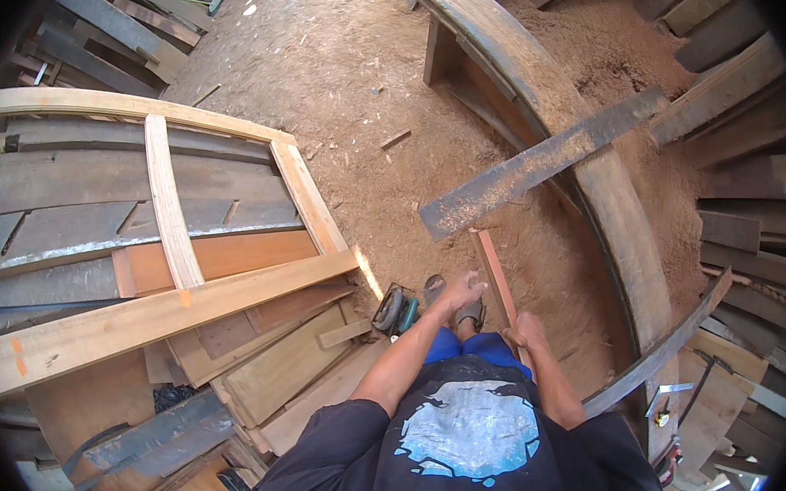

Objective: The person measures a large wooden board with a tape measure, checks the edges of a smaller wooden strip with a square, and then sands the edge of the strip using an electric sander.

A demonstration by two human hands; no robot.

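Fingers of the right hand (530,330) are gripping a reddish wooden strip (494,274) near the dark plank (540,165); the left hand (463,291) is hanging beside it, half-open, apparently empty. The strip is being held free, unattached; what is remaining isn't showing.

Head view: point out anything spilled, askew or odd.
Sawdust lies heaped along the right side of the long workbench, looking spilled rather than swept up. A dark board lies slantwise across it, jutting past its edges, so it looks askew.
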